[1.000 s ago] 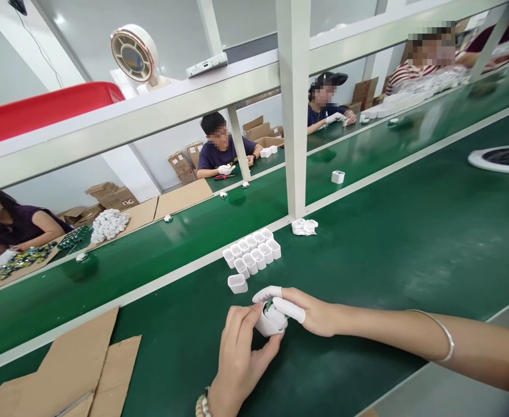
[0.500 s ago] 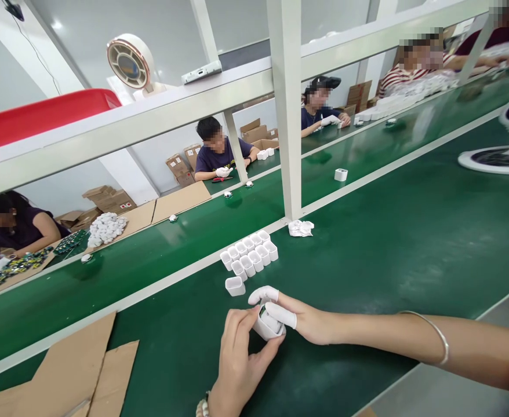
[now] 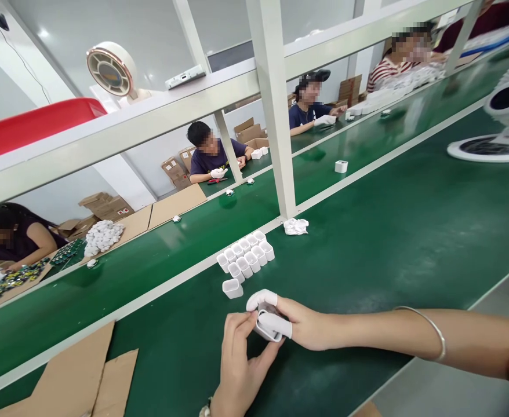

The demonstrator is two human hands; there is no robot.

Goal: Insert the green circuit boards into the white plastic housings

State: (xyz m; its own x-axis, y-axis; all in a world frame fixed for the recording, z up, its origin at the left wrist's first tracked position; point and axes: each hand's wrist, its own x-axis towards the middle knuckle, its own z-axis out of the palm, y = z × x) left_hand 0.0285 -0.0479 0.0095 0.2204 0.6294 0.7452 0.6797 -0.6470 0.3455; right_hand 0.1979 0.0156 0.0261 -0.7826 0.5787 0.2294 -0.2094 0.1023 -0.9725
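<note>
My left hand [image 3: 239, 368] holds a small white plastic case [image 3: 262, 332] from the near side, with fingers and thumb on its outer walls. My right hand [image 3: 305, 324] closes over the case's mouth. White finger cots cover its thumb and a finger; the thumb lies across the opening and the finger curls over the far edge. What sits inside the case is mostly covered by the thumb. Just beyond my hands stands a single open white case [image 3: 232, 288]. Behind it, several similar cases [image 3: 251, 265] are lined up in two rows on the green surface.
Cardboard sheets [image 3: 69, 370] lie at the lower left. A crumpled white cloth [image 3: 296, 226] rests by the upright post [image 3: 274, 116]. Another white case [image 3: 341, 167] is on the green belt [image 3: 193, 231], with small boards. A white fan [image 3: 504, 110] stands right; several co-workers sit opposite.
My right thumb has shifted lower across the case's mouth, and the green edge seen inside before is now covered. Both hands stay on the case. The view has tilted slightly.
</note>
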